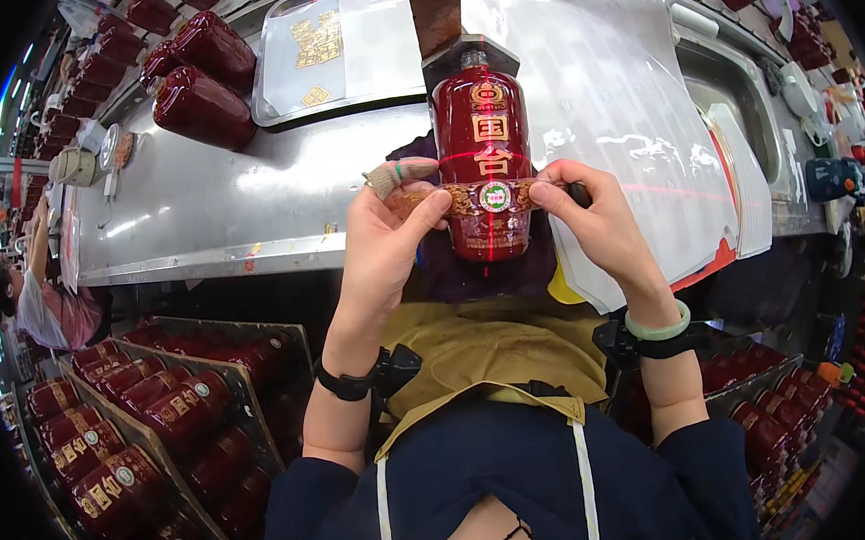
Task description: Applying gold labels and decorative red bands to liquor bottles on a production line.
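Note:
A dark red glass bottle [481, 146] with gold lettering lies on its back in front of me, its neck against a metal stop [469, 48]. Across its lower half runs a clear strip label [494, 197] with gold patterns and a round green and white emblem. My left hand [390, 228] pinches the strip's left end between thumb and fingers; one finger wears a knitted cover [383, 181]. At the other end, my right hand [593, 216] pinches the strip beside the bottle. Red laser lines cross over the bottle. A dark cloth [433, 270] lies beneath it.
Red bottles [203, 108] lie at the left of the metal bench [153, 228], near a tray [282, 76] with gold label pieces. White backing sheets [609, 81] spread to the right, before a sink [728, 79]. Crates of bottles [154, 406] stand below. Another person [54, 308] is far left.

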Motion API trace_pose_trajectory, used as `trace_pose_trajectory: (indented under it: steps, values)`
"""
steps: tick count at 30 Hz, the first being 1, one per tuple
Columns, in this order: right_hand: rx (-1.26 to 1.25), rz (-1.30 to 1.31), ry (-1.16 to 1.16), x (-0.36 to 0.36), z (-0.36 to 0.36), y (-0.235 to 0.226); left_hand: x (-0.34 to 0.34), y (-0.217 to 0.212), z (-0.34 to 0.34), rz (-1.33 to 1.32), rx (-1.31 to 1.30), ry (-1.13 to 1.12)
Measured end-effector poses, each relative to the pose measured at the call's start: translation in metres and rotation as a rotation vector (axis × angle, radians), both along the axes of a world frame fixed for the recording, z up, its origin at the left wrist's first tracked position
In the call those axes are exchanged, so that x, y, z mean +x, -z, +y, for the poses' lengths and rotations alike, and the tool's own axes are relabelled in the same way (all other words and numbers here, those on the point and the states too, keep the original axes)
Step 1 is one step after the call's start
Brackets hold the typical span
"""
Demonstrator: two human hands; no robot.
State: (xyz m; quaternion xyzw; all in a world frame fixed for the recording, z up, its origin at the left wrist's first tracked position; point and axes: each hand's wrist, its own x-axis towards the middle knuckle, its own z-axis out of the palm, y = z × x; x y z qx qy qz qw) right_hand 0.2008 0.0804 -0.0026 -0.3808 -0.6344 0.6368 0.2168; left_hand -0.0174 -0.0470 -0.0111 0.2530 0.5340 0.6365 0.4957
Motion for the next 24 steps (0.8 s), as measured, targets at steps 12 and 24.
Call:
trace_pose_trajectory:
  steps: [12,24]
  values:
    - [0.013,0.017,-0.004,0.0004,0.0,0.0019,0.0002,0.0017,0.0006,0.017,-0.003,-0.007]
    - [0.03,-0.004,-0.011,0.0006,0.0013,0.002,-0.0003,-0.0033,0.0003,0.023,-0.024,0.001]
